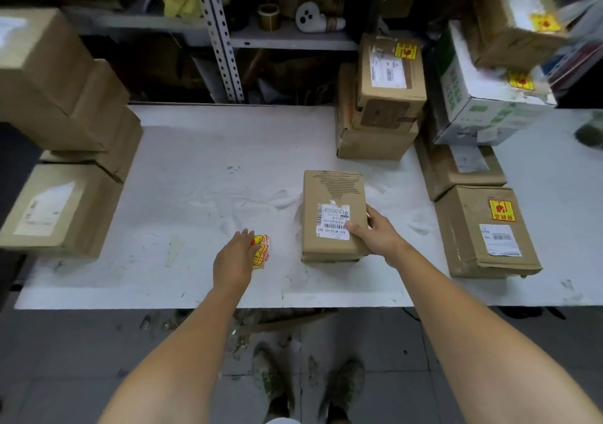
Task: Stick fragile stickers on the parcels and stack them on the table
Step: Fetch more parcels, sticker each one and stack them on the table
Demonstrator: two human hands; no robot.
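Head view: one held parcel [330, 195]

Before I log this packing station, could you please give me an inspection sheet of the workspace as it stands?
Surface: white table, scuffed and marked.
Job's things: brown parcel at centre, shipping label on top, no fragile sticker showing; sticker stack to its left; stickered parcels stacked at right; plain boxes at left, no sticker showing.
Clutter: scraps on the floor below the table edge.
Grips: left hand open over the sticker stack; right hand grips the brown parcel's near right corner.
Cables: nothing seen.
Surroundings: metal shelf behind, holding a tape roll.
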